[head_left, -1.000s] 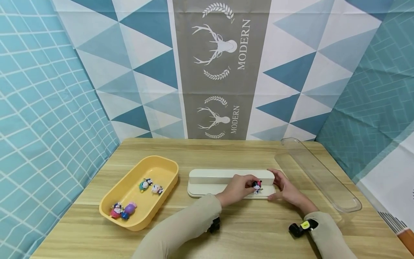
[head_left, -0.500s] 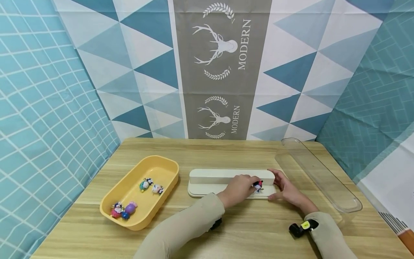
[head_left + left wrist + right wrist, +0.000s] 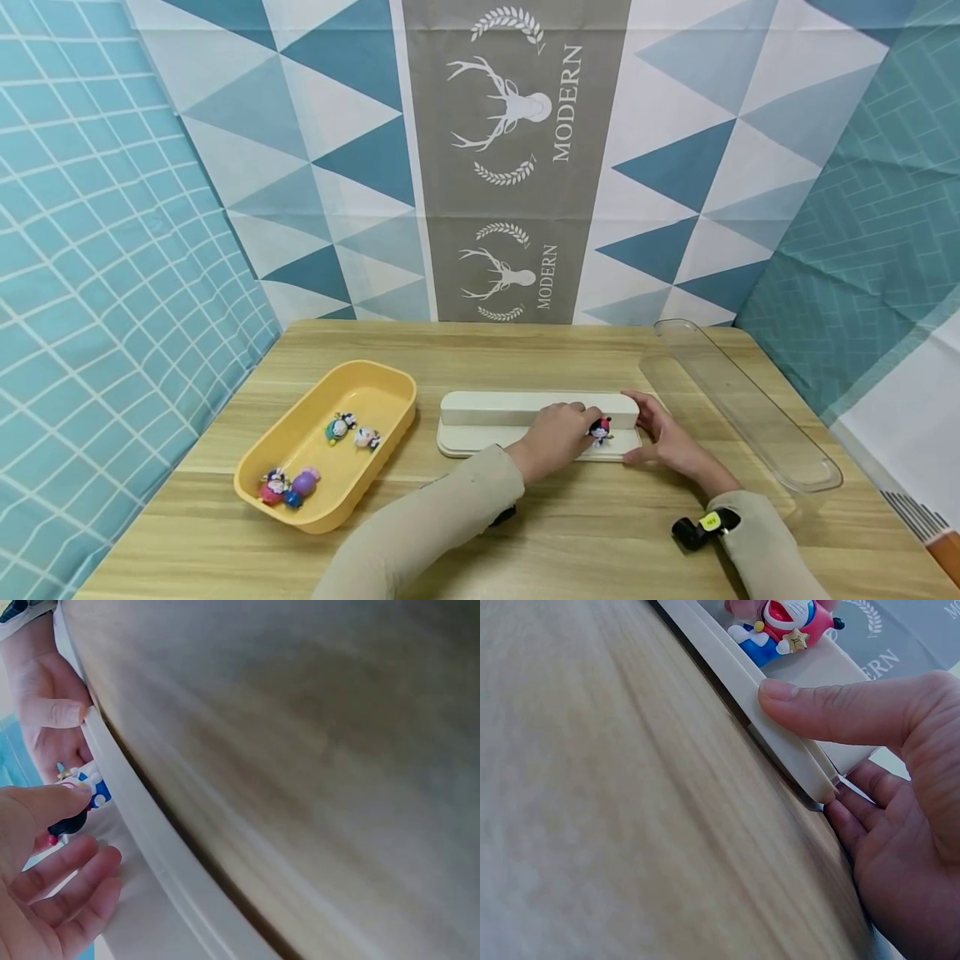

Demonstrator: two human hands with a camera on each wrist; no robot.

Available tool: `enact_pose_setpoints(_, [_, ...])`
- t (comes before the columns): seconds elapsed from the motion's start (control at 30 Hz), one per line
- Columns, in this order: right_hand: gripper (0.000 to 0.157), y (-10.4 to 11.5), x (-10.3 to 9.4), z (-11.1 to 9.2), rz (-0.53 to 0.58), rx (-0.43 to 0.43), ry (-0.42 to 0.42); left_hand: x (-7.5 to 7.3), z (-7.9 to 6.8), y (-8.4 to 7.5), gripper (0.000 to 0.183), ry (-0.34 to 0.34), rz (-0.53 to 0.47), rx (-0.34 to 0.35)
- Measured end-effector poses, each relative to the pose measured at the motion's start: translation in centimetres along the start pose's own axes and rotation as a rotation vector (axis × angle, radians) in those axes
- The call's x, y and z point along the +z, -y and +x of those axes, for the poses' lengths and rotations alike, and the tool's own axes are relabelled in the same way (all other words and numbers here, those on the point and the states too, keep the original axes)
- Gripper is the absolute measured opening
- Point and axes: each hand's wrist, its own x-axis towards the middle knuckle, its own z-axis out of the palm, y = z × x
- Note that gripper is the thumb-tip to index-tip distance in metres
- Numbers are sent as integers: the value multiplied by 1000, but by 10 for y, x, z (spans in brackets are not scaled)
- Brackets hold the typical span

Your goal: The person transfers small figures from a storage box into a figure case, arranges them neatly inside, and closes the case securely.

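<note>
A cream two-step display stand point(image 3: 480, 402) lies lengthwise on the table. On its lower step, near the right end, stands a small figurine point(image 3: 601, 429) with a red-and-black head and a blue-and-white body. My left hand point(image 3: 551, 437) holds that figurine; in the left wrist view the thumb point(image 3: 64, 799) lies against its body and the other fingers are spread beside it. My right hand point(image 3: 671, 446) grips the stand's right end, the thumb point(image 3: 832, 709) pressed on the front edge and the fingers around the end. Part of the figurine is hidden by the left hand.
A yellow tray point(image 3: 408, 392) at the left holds several small figurines, among them a purple-and-blue one point(image 3: 303, 482). At the right lies a long clear plastic cover point(image 3: 750, 408). A patterned cloth point(image 3: 495, 167) hangs behind the table.
My left hand has shifted very slightly and more of the figurine shows past its fingers. The right hand keeps its place on the stand's end.
</note>
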Motion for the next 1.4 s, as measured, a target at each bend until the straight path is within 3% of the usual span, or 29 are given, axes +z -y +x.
enact_pose_setpoints(0.4, [99,2,-1,0,-10,40,-16,-20,1,7,19,12,42,52])
enact_pose_setpoints(0.7, [97,-1,-1,2,-9,-6,-14,-42,-4,14,12,29,232,87])
enact_pose_setpoints(0.97, [98,-1,-1,1,-6,-1,-10,-64,-16,27,15,40,389,114])
enact_pose_setpoints(1.4, [97,0,1,0,-13,-12,-19,-78,-41,50,15,-28,450,169])
